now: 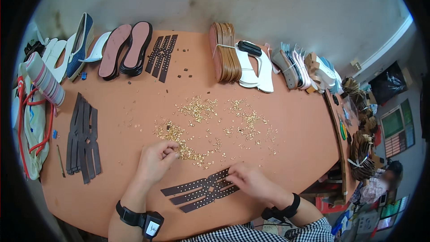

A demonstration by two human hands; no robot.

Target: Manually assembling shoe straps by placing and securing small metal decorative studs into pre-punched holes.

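In front of me lies a dark brown cut-out shoe upper (211,189), its split straps dotted with rows of small studs. My right hand (251,180) is over its right end, fingers bent together at the straps; anything between the fingertips is too small to make out. At the near left edge of the scattered gold studs (179,141), my left hand (157,159) has thumb and fingers pinched together. What that pinch holds, if anything, is hidden. Further gold studs (251,118) spread across the middle of the table.
Plain dark uppers (83,139) are stacked at left, and a studded one (161,58) lies farther back. Pink-topped soles (135,47), a tied sole bundle (226,51) and white cut pieces (255,69) line the wall. A striped roll (45,78) stands left. Another person (376,186) is far right.
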